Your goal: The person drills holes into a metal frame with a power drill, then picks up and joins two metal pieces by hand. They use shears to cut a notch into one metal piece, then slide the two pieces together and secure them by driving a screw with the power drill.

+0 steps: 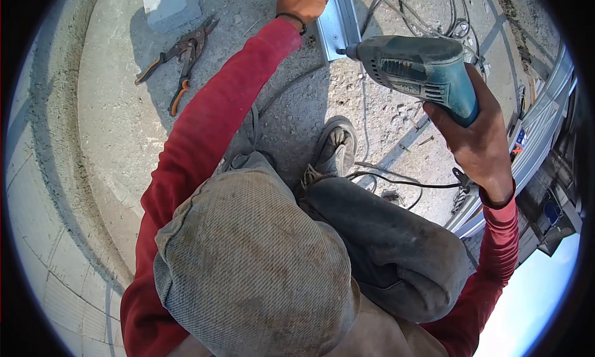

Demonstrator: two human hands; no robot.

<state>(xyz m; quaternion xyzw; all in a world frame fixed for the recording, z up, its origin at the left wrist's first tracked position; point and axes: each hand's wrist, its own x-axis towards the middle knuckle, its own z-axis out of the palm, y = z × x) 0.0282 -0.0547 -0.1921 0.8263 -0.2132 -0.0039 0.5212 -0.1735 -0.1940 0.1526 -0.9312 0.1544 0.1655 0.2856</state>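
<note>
A teal and black power drill (412, 69) points left, with my right hand (480, 134) wrapped round its handle. Its tip meets or nearly meets the near end of a silvery metal channel (334, 31). My left hand (304, 2) rests at the left edge of that channel, close to the top of the view; the fingers press on it and run partly out of sight. Left of my left arm, metal snips (186, 53) with black and orange handles lie on the concrete.
A pale block (170, 7) stands at the top left on the rough concrete floor (118, 121). Cables (434, 22) coil at the upper right, and another cord (403, 182) runs by my shoe (338, 149). Long metal profiles (536, 152) lie at the right. Screws are scattered near the drill.
</note>
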